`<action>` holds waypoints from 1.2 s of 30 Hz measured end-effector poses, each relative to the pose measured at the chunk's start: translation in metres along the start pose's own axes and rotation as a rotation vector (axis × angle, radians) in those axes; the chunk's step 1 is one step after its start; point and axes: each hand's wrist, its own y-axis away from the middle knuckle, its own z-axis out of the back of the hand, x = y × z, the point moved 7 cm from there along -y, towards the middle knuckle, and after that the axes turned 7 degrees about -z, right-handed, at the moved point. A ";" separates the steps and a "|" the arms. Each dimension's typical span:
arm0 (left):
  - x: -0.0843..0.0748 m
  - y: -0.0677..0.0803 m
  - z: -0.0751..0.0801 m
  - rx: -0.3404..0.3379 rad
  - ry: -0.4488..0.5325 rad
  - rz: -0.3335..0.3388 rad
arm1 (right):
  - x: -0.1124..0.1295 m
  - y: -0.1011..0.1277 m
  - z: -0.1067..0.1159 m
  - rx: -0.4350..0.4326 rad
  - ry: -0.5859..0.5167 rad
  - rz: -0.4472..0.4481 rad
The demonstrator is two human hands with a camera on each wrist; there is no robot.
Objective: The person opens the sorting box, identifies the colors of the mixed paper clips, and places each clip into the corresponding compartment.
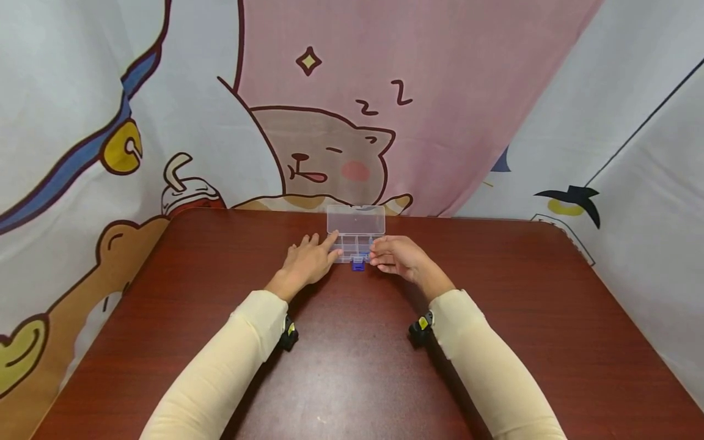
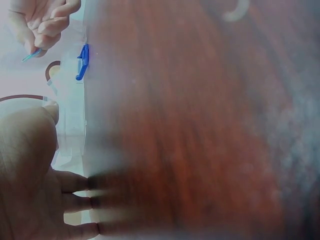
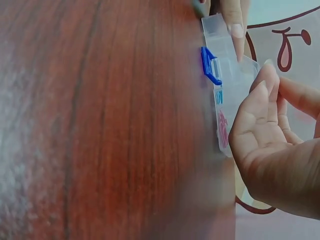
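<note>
A small clear plastic compartment box (image 1: pixel 348 248) stands toward the table's far edge, its transparent lid (image 1: pixel 355 220) raised at the back. On its front hangs a blue latch (image 1: pixel 358 266). My left hand (image 1: pixel 308 261) is spread at the box's left end, index finger and thumb over that side, other fingers straight toward the table. At the right end, my right hand (image 1: pixel 401 255) pinches a thin light-blue piece (image 2: pixel 31 55) between thumb and fingertips, above the compartments. Pink pieces (image 3: pixel 223 129) and a blue piece (image 3: pixel 219 96) lie in compartments near the right end.
The dark reddish-brown table (image 1: pixel 352 366) stretches in front of the box and to both sides. Close behind its far edge hangs a cartoon-printed cloth (image 1: pixel 440 122), which also runs along the left and right sides.
</note>
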 end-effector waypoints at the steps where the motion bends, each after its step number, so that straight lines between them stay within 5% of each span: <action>1: 0.000 0.000 0.000 0.001 -0.002 0.000 | 0.001 0.000 -0.001 0.002 0.002 0.002; 36: 0.003 -0.002 -0.001 0.020 0.065 -0.010 | -0.009 -0.006 -0.001 -0.031 -0.043 -0.039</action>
